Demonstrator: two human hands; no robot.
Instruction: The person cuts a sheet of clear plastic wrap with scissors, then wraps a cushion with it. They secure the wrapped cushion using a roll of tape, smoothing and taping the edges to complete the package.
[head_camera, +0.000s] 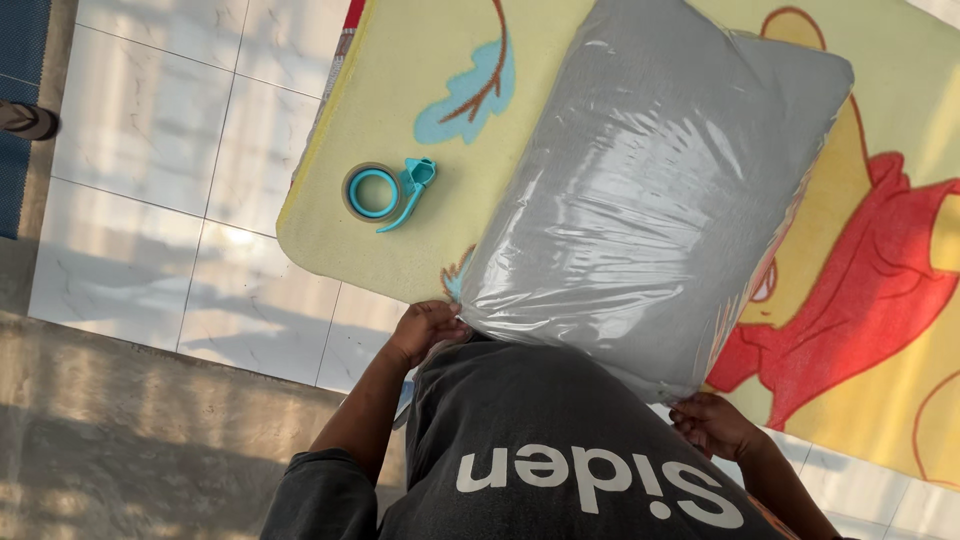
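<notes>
Dark grey shirt (540, 440) is filling the bottom, closest to the camera. Curled fingers of the left hand (425, 328) are pinching one near corner of the grey pillow in clear plastic (650, 200). Bent fingers of the right hand (715, 423) are gripping the other near corner. That pillow is lying on a yellow cartoon mat (420, 80). Nearby, a blue tape roll with its holder (385, 190) is sitting on the mat, apart from the pillow. White floor tiles (160, 150) are showing beside it.
</notes>
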